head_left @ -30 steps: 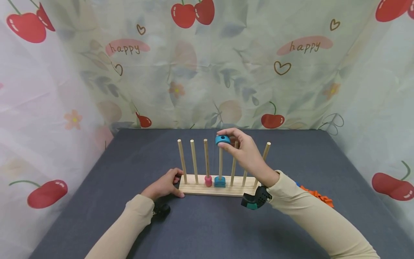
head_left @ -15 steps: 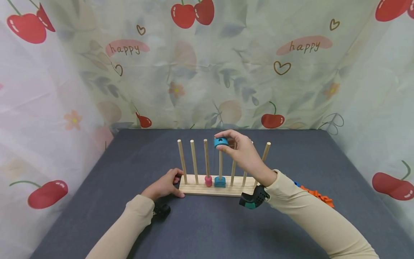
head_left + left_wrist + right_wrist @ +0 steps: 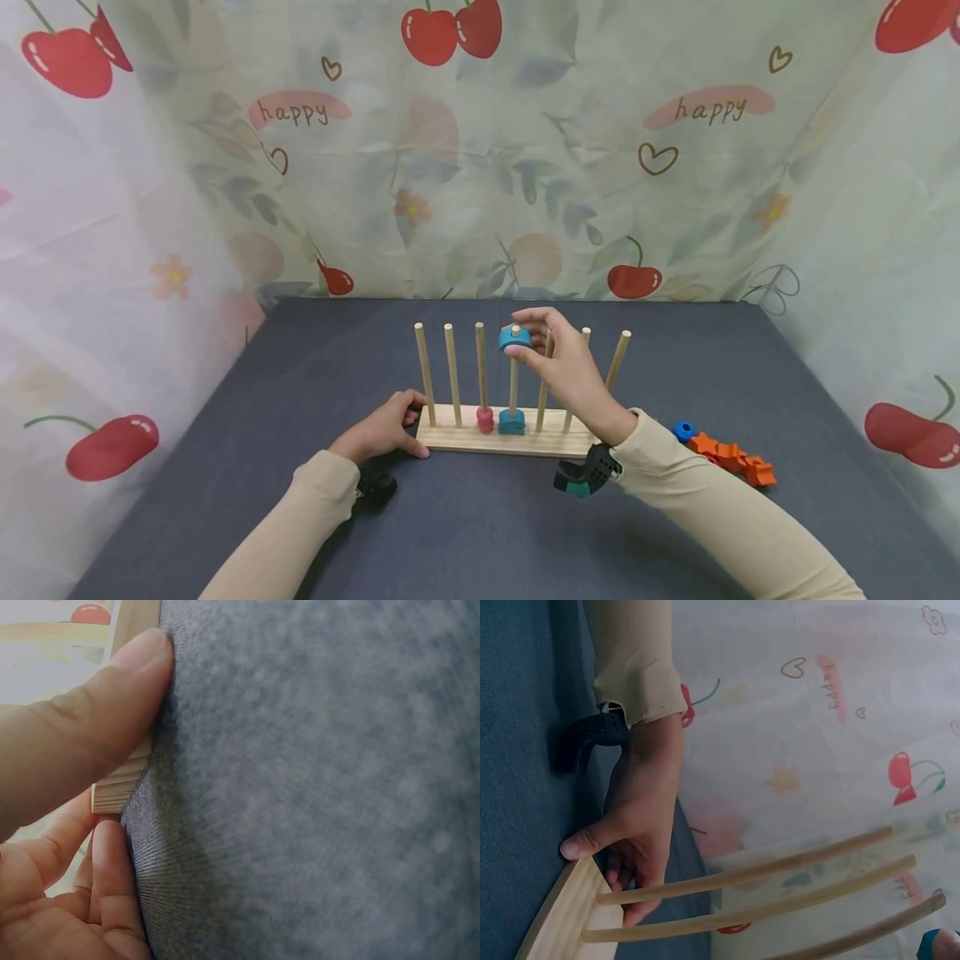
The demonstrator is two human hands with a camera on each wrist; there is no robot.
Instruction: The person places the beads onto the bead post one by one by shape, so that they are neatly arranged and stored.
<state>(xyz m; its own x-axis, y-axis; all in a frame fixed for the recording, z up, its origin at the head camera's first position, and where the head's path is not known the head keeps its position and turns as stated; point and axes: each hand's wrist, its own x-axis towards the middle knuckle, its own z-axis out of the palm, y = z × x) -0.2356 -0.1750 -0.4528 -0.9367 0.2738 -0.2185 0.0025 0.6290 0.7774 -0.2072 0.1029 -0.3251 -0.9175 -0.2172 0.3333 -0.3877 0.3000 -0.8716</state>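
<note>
A wooden peg board (image 3: 487, 444) with several upright dowels lies on the dark table. My left hand (image 3: 382, 429) grips its left end; in the left wrist view the thumb (image 3: 112, 712) presses the front side and the fingers lie behind the end. Between thumb and fingers my right hand (image 3: 566, 358) pinches a blue bead (image 3: 506, 340) at the top of the middle dowel, whose tip shows through the bead's hole. At the foot of that dowel sits another blue bead (image 3: 512, 425). A pink bead (image 3: 485, 420) sits on the dowel to its left.
Right of the board, partly behind the right sleeve (image 3: 697, 492), lie several orange star-shaped beads (image 3: 729, 455) and a round blue bead (image 3: 683, 431). Dowels stand on both sides of the right hand. A printed curtain (image 3: 480, 208) closes off the back and sides.
My right hand has lowered the blue bead slightly, and the dowel's tip now pokes up through its hole. The left hand holds still on the board's end.
</note>
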